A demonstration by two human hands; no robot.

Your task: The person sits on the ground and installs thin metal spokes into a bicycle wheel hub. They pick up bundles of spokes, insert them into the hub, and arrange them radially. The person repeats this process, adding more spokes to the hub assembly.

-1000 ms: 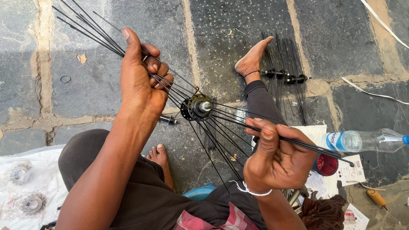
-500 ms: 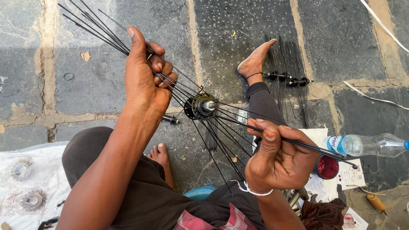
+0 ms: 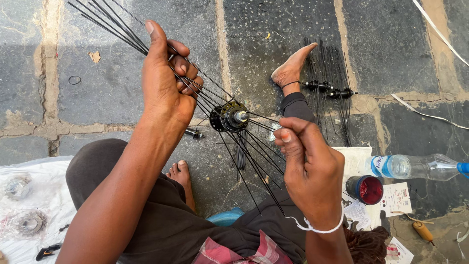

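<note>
While the person sits on the grey stone paving floor (image 3: pixel 97 98), a black metal wheel hub (image 3: pixel 229 116) hangs in the air above it between both hands. Up and left of the hub, the left hand (image 3: pixel 166 83) has its fingers closed around a bundle of thin black wire spokes (image 3: pixel 107 22). Just right of the hub, the right hand (image 3: pixel 308 171) pinches a single spoke, with a clear plastic water bottle (image 3: pixel 415 167) lying farther right.

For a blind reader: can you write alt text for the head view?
A seated person's left hand grips a fan of black spokes laced into a wheel hub, while the right hand pinches other spokes, above stone paving.
</note>
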